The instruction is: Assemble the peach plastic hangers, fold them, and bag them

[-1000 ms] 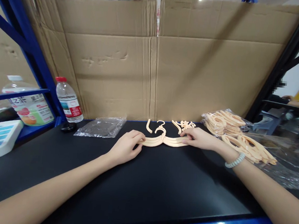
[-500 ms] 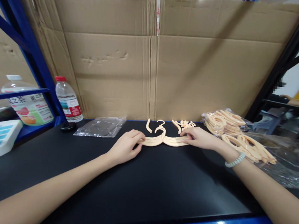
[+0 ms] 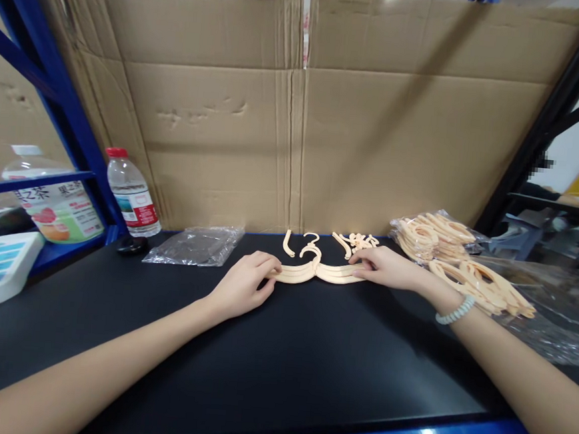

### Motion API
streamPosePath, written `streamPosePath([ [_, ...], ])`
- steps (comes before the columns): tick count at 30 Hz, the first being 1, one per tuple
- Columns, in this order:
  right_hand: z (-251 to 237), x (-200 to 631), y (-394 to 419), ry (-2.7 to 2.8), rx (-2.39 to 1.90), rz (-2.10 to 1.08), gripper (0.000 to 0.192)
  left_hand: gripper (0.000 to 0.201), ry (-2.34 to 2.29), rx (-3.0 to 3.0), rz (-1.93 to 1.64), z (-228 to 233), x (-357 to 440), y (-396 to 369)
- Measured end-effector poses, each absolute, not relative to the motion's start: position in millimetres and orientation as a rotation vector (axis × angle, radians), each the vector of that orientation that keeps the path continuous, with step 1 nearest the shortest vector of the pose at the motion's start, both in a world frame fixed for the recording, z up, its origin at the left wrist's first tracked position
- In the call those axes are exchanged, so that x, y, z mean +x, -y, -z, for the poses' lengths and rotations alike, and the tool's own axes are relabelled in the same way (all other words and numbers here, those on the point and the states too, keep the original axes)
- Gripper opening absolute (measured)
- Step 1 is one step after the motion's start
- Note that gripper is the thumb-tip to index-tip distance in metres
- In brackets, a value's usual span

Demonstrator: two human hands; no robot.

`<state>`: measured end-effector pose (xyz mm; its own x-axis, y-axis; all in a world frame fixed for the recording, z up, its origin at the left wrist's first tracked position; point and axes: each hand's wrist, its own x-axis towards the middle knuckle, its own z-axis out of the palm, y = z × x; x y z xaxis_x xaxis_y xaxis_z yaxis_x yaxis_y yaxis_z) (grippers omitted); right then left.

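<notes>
A cream plastic clothes hanger (image 3: 296,273) lies on the black table with its hook pointing away from me. My left hand (image 3: 247,280) is closed on the tip of its left arm, thumb and fingers pinching it. At the other end, my right hand (image 3: 383,266) pinches the right arm's tip. Just beyond the hanger are a loose curved arm piece (image 3: 289,244) and a separate hook (image 3: 311,239). Past my right fingers sits a small heap of hanger parts (image 3: 360,242), partly covered by that hand.
Bagged hanger parts (image 3: 433,235) lie at the right, with more loose pieces (image 3: 484,286) on clear plastic. A flat plastic bag (image 3: 194,244) and a red-capped water bottle (image 3: 131,194) are at the left. Cardboard (image 3: 217,118) walls off the table's back.
</notes>
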<state>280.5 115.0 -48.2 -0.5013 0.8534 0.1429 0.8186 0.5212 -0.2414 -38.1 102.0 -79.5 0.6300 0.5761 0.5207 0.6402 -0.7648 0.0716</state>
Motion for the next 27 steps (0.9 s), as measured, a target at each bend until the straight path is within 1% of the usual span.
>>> streamPosePath([
  [7,49.4,281.2,-114.9,2.508,-1.393,-0.201,0.02,0.019,1.032,-2.726,0.797,79.8,-38.2,-102.1],
  [12,53.1,274.7,-120.4,2.354,-1.296,-0.141,0.02,0.019,1.103,-2.717,0.858,72.0,-35.8,-104.1],
  [18,46.7,243.2,-158.6,2.413,-1.287,-0.009,0.023,0.02,1.597,-2.696,0.765,53.4,-22.5,-128.1],
  [22,37.2,220.5,-193.0,2.486,-1.299,0.045,0.027,0.014,1.821,-2.612,0.658,44.7,-8.5,-158.3],
  [25,35.3,208.5,-211.3,2.532,-1.319,0.06,0.028,0.018,2.0,-2.511,0.567,41.2,0.8,-180.6],
  [27,37.5,202.5,-218.2,2.56,-1.316,0.066,0.029,0.025,2.105,-2.468,0.491,40.4,5.8,-192.4],
])
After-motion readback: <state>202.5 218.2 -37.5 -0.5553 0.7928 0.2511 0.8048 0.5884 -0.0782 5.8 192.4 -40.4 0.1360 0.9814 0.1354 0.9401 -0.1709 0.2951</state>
